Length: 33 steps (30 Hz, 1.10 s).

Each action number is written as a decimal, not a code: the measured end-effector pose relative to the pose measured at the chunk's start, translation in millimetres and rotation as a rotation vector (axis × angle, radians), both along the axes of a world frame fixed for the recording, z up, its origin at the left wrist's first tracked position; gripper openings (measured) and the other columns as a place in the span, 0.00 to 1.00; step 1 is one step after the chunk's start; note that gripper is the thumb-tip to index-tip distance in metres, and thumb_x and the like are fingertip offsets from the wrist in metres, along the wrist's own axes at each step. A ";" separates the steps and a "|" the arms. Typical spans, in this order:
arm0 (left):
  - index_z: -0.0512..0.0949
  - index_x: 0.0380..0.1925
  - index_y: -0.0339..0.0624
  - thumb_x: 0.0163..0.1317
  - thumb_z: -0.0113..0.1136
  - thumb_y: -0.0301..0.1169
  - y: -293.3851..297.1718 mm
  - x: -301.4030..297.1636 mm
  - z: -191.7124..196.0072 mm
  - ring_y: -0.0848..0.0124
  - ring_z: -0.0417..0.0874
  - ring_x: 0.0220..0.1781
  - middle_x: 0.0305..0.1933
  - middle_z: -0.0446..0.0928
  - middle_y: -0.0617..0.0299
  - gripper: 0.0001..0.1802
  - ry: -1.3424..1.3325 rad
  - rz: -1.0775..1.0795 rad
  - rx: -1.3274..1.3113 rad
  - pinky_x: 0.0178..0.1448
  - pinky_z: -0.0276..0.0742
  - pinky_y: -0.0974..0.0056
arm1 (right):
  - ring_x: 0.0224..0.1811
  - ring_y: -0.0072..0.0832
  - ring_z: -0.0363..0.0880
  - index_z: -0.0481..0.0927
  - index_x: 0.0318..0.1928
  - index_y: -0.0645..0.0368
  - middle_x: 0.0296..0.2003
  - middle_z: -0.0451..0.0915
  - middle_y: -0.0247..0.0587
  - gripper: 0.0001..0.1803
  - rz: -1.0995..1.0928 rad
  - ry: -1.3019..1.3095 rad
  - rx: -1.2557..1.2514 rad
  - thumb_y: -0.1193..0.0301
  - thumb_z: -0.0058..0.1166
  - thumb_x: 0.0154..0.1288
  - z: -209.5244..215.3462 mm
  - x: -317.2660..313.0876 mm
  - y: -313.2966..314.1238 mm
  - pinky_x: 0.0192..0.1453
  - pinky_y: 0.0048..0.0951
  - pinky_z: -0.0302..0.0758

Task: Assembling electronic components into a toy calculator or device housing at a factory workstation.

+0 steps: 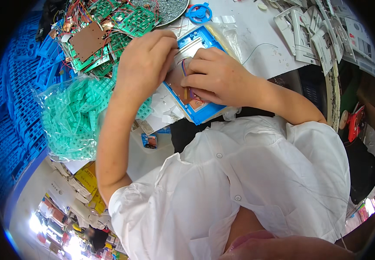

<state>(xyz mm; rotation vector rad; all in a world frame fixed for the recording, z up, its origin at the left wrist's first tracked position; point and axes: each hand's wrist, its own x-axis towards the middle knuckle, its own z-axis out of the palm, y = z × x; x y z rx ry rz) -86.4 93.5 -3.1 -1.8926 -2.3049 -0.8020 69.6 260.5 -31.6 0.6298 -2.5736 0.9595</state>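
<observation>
A blue plastic housing [204, 113] lies tilted on the white table in front of me, with a brown circuit board [174, 80] inside it. A few thin coloured wires [183, 66] run over the board. My right hand [217, 78] reaches in over the housing's right side, its fingertips pinched together at these wires. At the upper left edge of the housing is my left hand [147, 58]. Its fingers are curled down and closed; their tips and whatever they hold are hidden behind the hand.
Green circuit boards with tangled wires [135, 21] pile up at the far left, beside a metal tray of screws [172, 11]. A bag of mint-green plastic parts [72, 117] stands left of my arm. Blue parts [11, 99] stack farther left; white plastic parts [302, 37] lie far right.
</observation>
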 end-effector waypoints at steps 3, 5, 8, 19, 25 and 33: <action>0.81 0.39 0.40 0.63 0.67 0.25 -9.2 19.5 -5.7 0.58 0.85 0.36 0.38 0.84 0.56 0.06 -0.338 0.203 0.112 0.40 0.79 0.59 | 0.44 0.35 0.78 0.85 0.44 0.50 0.37 0.80 0.33 0.13 0.003 -0.032 -0.084 0.70 0.65 0.56 8.6 -0.9 4.8 0.51 0.38 0.75; 0.82 0.38 0.40 0.62 0.67 0.25 -12.1 29.3 -5.3 0.58 0.85 0.35 0.39 0.84 0.56 0.06 -0.437 0.311 0.143 0.39 0.79 0.60 | 0.43 0.37 0.79 0.86 0.47 0.51 0.37 0.83 0.35 0.15 0.007 -0.110 -0.180 0.73 0.63 0.57 16.4 -2.1 14.1 0.50 0.39 0.76; 0.83 0.40 0.39 0.64 0.67 0.24 -15.7 27.3 -7.9 0.67 0.80 0.33 0.39 0.85 0.59 0.05 -0.372 0.395 0.166 0.40 0.77 0.64 | 0.40 0.39 0.80 0.87 0.47 0.55 0.34 0.84 0.39 0.14 0.008 -0.147 -0.225 0.77 0.60 0.59 25.5 -6.5 26.4 0.46 0.39 0.77; 0.84 0.38 0.41 0.61 0.69 0.25 -7.5 19.7 -10.3 0.66 0.79 0.33 0.38 0.83 0.60 0.06 -0.190 0.375 0.153 0.39 0.76 0.63 | 0.33 0.40 0.82 0.84 0.34 0.56 0.27 0.81 0.39 0.05 -0.211 -0.027 0.305 0.69 0.66 0.61 4.9 -50.4 22.3 0.41 0.40 0.78; 0.84 0.41 0.39 0.64 0.67 0.26 -13.9 27.7 -8.3 0.64 0.82 0.34 0.41 0.83 0.57 0.07 -0.366 0.400 0.192 0.37 0.77 0.63 | 0.36 0.37 0.82 0.83 0.37 0.54 0.30 0.81 0.36 0.08 -0.123 0.094 0.215 0.70 0.68 0.59 12.5 -56.7 28.3 0.40 0.39 0.77; 0.85 0.41 0.33 0.68 0.65 0.28 -13.8 28.5 6.1 0.76 0.77 0.28 0.34 0.81 0.60 0.08 -0.853 0.358 0.016 0.34 0.72 0.69 | 0.35 0.36 0.80 0.84 0.40 0.53 0.30 0.79 0.36 0.12 -0.002 0.215 0.063 0.74 0.70 0.56 13.2 -59.0 36.3 0.38 0.36 0.77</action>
